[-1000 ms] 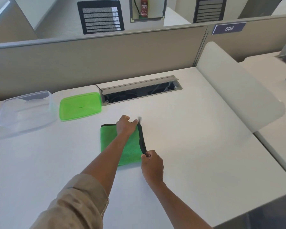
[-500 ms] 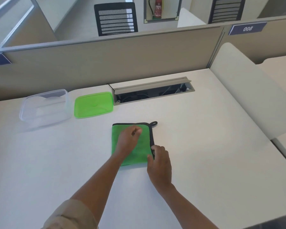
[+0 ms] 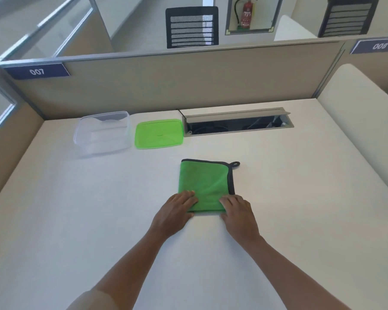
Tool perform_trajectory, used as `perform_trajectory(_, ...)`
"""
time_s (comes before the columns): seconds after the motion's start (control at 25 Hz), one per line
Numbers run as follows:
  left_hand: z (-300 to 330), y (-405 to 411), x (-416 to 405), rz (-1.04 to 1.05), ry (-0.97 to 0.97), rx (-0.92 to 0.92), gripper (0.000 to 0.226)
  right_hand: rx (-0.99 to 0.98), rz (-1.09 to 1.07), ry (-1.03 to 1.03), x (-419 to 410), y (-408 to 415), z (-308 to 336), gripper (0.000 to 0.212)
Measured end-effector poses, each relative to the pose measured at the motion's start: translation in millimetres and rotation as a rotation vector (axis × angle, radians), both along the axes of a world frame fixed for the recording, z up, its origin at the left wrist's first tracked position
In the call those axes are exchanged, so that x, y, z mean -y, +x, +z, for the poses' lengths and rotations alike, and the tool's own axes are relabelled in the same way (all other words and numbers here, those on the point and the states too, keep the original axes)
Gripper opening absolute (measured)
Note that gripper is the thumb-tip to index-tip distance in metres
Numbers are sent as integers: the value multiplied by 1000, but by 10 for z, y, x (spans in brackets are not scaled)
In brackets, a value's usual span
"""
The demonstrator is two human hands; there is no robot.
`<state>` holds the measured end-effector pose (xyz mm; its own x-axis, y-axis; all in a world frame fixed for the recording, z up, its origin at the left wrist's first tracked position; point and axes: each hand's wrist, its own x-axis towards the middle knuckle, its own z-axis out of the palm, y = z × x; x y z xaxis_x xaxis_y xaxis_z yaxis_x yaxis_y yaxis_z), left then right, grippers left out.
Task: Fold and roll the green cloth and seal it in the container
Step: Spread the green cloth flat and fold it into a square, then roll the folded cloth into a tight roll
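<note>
While the green cloth (image 3: 205,184) lies folded flat on the desk (image 3: 300,198), a little right of centre, both hands rest on its near edge: the left hand (image 3: 176,212) on the near-left corner, the right hand (image 3: 239,210) on the near-right corner. Each grip is flat and unclenched, fingers laid over the fabric and pressing it down, not pinching it. From the hands the cloth stretches away toward the far side, so its long axis runs near to far, with the dark binding along its right and far edges and a small hanging loop (image 3: 235,164) at the far-right corner. Both hands sit equally close to the near edge, which looks like the natural starting line for a roll pushed away from the person. Both forearms reach forward from the near side and converge on the cloth, wrists low and palms down.

Far left of the cloth, near the partition, the clear container (image 3: 102,133) stands open, with the green lid (image 3: 159,134) lying flat just beside it on its right; both are well apart from the cloth. Folding appears done; rolling, packing and sealing are not yet done
</note>
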<state>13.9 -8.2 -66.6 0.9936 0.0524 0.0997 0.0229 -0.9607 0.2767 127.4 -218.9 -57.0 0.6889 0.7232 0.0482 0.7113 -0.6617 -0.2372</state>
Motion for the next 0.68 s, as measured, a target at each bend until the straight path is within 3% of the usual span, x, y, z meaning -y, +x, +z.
perform_trajectory(0.28,52,11,57,37,95,63,25,142,32,-77,3,-4,32,38)
perform_trajectory(0.48,91,35,118,66,86,98,16,212,108,-119,-7,-62,64,55)
perform_trajectory(0.68,166,-22,77,106,82,123,17,278,148,-102,-18,54,122,30)
